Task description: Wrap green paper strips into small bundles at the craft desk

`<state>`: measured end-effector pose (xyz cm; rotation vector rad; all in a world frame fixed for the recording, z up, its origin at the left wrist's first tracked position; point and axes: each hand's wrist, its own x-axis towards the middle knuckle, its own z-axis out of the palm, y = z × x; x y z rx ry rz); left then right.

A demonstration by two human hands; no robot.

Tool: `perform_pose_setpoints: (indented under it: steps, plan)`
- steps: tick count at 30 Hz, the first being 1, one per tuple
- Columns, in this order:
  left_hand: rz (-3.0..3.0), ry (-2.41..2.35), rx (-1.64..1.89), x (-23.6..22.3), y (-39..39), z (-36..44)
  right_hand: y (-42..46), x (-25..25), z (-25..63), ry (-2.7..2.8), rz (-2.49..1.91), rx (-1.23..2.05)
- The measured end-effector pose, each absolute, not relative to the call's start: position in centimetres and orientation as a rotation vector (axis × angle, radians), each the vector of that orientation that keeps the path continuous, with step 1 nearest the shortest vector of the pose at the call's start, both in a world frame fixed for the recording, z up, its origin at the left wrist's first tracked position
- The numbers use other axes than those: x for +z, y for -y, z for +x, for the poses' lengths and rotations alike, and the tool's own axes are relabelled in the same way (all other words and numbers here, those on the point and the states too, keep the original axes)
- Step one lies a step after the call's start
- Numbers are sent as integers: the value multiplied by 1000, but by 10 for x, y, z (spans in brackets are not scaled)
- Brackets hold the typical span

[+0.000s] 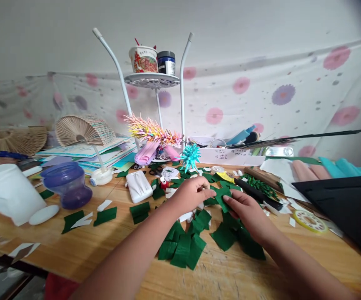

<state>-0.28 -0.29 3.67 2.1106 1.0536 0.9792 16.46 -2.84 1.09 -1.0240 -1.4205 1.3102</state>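
Observation:
A small piece of dark green crepe paper (221, 199) is stretched between my two hands above the table. My left hand (193, 192) pinches its left end, with thumb and curled fingers closed together. On the other side, the thumb and fingers of my right hand (245, 208) grip the right edge. Several cut green pieces (183, 249) lie in a loose pile below my left wrist. More green pieces (225, 236) are spread under my right hand. A spiky turquoise paper flower (190, 157) stands just beyond my hands.
A white wire stand (182, 91) at the back holds a paper noodle bowl (143, 59) and a dark jar (166, 62). On the left are a purple jar (68, 183), a white tub (8, 193) and a small fan (102, 175). A tape roll (310, 221) lies at right.

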Motion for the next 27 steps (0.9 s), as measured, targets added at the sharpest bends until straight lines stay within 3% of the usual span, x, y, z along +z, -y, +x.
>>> perform_pose_setpoints:
  steps: [11,18,22,27]
  plan:
    - [1929,-963,901,24,1,-1,26,10,168,1551,-986,1174]
    - [2570,-1105,714,46,24,0,23,2,172,1617,-1091,1028]
    - [2954,-861,510,62,70,7,22,-3,174,1644,-1126,909]
    - [3092,-770,451,50,110,-6,28,0,170,1676,-1155,960]
